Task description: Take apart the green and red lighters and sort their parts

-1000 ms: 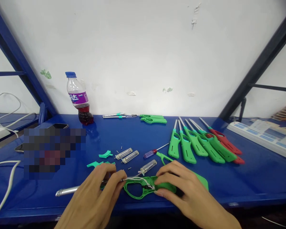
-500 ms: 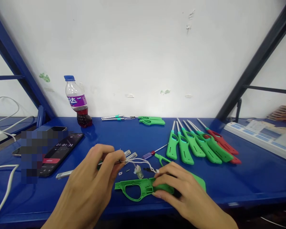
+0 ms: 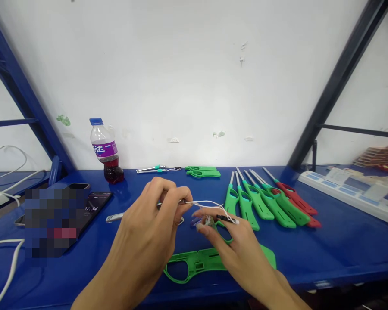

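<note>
The front edge of our desk (image 3: 71, 280) runs nearer us than the green half-shell (image 3: 198, 260), hollow side up; desk surface stretches left of it to the phone (image 3: 97, 201). Beyond it, our left hand (image 3: 151, 224) pinches a silvery tube (image 3: 115, 217) trailing looped white wires (image 3: 210, 203); our right hand (image 3: 236, 237), fingertips nearly together, grips a small clear piece (image 3: 209, 221).
</note>
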### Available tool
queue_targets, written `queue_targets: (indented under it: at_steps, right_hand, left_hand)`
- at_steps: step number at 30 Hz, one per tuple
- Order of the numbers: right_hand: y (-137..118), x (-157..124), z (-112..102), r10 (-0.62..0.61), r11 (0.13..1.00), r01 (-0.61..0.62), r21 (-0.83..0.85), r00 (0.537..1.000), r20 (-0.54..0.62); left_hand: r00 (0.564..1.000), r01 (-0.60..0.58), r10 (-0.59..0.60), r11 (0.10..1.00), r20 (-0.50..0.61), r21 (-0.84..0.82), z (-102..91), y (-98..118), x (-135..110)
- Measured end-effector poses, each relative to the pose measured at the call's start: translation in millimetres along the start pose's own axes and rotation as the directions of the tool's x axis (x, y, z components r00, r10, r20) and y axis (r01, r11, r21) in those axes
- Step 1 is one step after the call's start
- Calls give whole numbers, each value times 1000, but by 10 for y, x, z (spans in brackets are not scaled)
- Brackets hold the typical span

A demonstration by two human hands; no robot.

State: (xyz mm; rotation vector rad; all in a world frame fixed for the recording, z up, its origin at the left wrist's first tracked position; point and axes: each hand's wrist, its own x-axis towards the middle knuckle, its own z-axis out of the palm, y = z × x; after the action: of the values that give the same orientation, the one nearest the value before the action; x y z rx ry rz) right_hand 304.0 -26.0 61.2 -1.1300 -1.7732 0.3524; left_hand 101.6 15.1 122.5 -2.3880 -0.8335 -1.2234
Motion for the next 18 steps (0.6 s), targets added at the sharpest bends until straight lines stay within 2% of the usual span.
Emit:
queue_targets:
  at_steps: [3, 5, 9, 12, 18]
  right_hand:
    - [-46, 40, -6, 23, 999, -24, 21, 999, 42]
    - [-43, 6, -36, 54, 998, -53, -32, 998, 28]
    - [-5, -77, -122, 122, 973, -123, -197, 992, -17]
    - [15, -111, -199, 135, 958, -145, -248, 989, -59]
    - [26, -179, -324, 103, 940, -151, -307, 981, -166]
  left_hand:
    - [999, 0, 3, 996, -39, 87, 37, -80, -4]
    - [999, 6, 0, 994, -49, 110, 92, -149, -18]
    - [1000, -6, 7, 997, -15, 74, 247, -237, -10]
    - [1000, -27, 27, 999, 5, 37, 344, -240, 50]
    - [996, -71, 73, 997, 60, -35, 370, -217, 191]
